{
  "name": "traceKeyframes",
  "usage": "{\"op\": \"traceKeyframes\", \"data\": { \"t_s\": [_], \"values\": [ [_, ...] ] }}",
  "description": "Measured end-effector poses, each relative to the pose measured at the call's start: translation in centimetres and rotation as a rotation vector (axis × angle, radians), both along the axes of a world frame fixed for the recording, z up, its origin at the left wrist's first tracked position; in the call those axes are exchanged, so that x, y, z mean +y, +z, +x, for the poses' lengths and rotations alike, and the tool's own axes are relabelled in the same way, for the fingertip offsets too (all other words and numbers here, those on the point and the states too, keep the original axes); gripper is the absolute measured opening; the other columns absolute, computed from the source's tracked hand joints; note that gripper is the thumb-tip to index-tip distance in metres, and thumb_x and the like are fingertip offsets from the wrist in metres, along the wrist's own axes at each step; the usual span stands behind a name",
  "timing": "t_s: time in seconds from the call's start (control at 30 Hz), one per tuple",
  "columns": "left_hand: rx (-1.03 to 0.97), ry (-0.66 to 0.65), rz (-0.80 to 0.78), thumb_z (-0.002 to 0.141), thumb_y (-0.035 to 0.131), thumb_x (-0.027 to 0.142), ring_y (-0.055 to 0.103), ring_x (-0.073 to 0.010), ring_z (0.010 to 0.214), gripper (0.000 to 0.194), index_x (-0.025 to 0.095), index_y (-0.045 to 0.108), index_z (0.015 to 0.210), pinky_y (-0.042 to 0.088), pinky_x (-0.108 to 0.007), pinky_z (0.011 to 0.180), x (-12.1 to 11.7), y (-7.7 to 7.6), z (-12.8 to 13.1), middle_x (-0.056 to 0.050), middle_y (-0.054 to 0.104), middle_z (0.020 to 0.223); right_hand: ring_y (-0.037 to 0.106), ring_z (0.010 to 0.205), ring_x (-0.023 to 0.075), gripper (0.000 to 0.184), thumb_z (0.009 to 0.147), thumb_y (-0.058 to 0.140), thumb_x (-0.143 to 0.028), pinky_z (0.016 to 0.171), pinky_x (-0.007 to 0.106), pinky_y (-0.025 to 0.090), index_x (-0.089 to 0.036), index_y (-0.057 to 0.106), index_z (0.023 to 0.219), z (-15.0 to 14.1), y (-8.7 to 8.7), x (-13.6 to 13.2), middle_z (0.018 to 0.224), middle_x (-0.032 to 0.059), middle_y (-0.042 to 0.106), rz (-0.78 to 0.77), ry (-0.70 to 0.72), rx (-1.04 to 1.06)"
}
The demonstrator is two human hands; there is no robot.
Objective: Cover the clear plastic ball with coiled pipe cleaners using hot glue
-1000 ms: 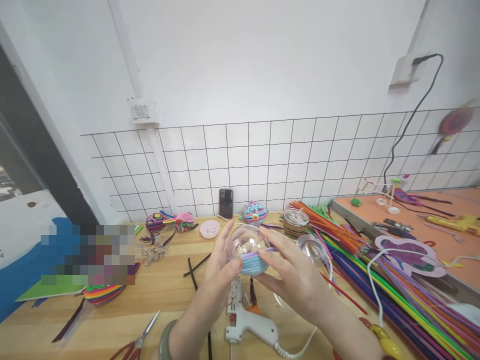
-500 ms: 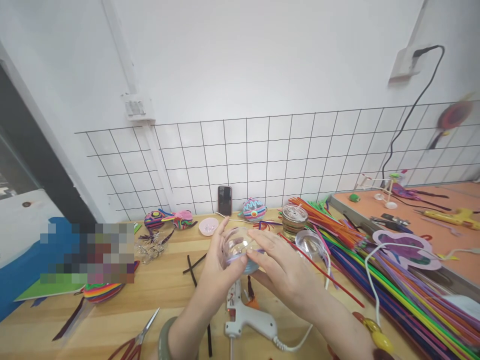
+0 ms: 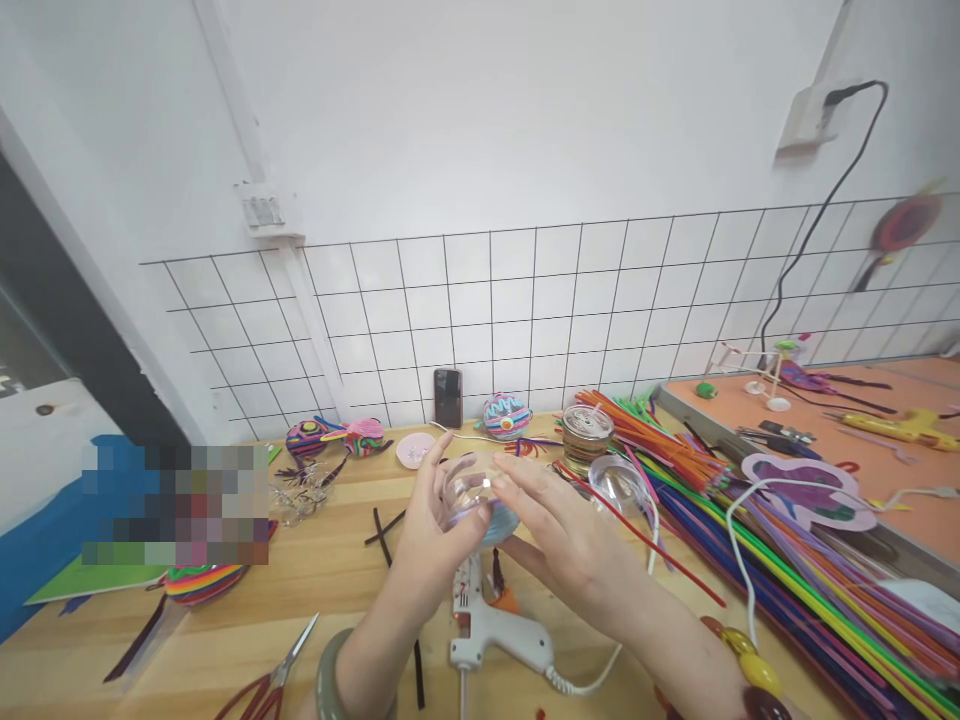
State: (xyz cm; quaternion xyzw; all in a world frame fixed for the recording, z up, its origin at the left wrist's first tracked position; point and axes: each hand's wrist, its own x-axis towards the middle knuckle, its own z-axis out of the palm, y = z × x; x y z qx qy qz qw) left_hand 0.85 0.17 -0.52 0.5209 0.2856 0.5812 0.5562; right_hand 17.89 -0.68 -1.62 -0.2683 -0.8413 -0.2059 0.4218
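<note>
The left hand and right hand pinch the clear ball between them above the bench, short of its far edge. Probably light, stiff, slippery, crackable; best cupped underneath.

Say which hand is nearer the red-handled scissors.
Left. The left hand is ahead and to the right of the red-handled scissors, on the near side of the clear ball; the right hand is farther right, on the ball's other side.
</note>
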Motion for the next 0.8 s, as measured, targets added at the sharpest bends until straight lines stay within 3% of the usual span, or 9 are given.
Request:
{"op": "traceKeyframes", "data": {
  "t_s": [0.13,0.27,0.5,0.67,0.8],
  "values": [
    [-0.077,-0.018,-0.079,0.072,0.077,0.034,0.055,-0.0276,0.116,0.079,0.025,0.036,0.139,0.044,-0.038,0.094,0.2,-0.1,-0.1,-0.013,0.057,0.125,0.035,0.14,0.0293,0.073,0.092,0.057,-0.015,0.102,0.05,0.048,-0.019,0.016,0.151,0.3,-0.1,-0.2,0.149,0.0233,0.036,-0.127,0.0,0.058],
    [-0.154,-0.032,-0.131,0.072,0.076,0.034,0.055,-0.0279,0.116,0.076,0.023,0.038,0.137,0.043,-0.039,0.094,0.6,0.1,-0.5,-0.013,0.059,0.123,0.027,0.143,0.03,0.078,0.09,0.061,-0.023,0.109,0.053,0.04,-0.018,0.014,0.152,0.9,0.7,-0.7,0.154,0.0208,0.027,-0.197,-0.02,0.121],
    [-0.222,-0.017,-0.129,0.074,0.074,0.03,0.056,-0.0274,0.117,0.065,0.024,0.044,0.132,0.044,-0.036,0.092,1.3,0.6,-1.4,-0.01,0.06,0.126,0.045,0.131,0.0274,0.055,0.092,0.053,-0.014,0.106,0.051,0.043,-0.02,0.035,0.144,1.4,1.8,-0.9,0.139,0.0151,0.05,-0.121,-0.048,0.167],
    [-0.225,0.025,-0.157,0.071,0.075,0.03,0.059,-0.0244,0.108,0.062,0.023,0.049,0.127,0.047,-0.031,0.082,1.3,1.1,-1.7,-0.009,0.062,0.123,0.05,0.124,0.0295,0.041,0.087,0.055,-0.004,0.101,0.052,0.045,-0.015,0.052,0.126,1.0,2.3,-1.3,0.125,0.0162,0.059,-0.002,-0.014,0.254],
    [-0.272,0.094,-0.185,0.072,0.072,0.028,0.061,-0.0215,0.101,0.058,0.024,0.051,0.126,0.048,-0.028,0.075,1.6,1.9,-2.3,-0.006,0.063,0.119,0.064,0.081,0.0206,0.024,0.087,0.053,-0.004,0.071,0.036,0.054,-0.014,0.058,0.108,-0.1,2.0,-2.1,0.09,0.0086,0.069,-0.054,0.11,0.131]
  ]
}}
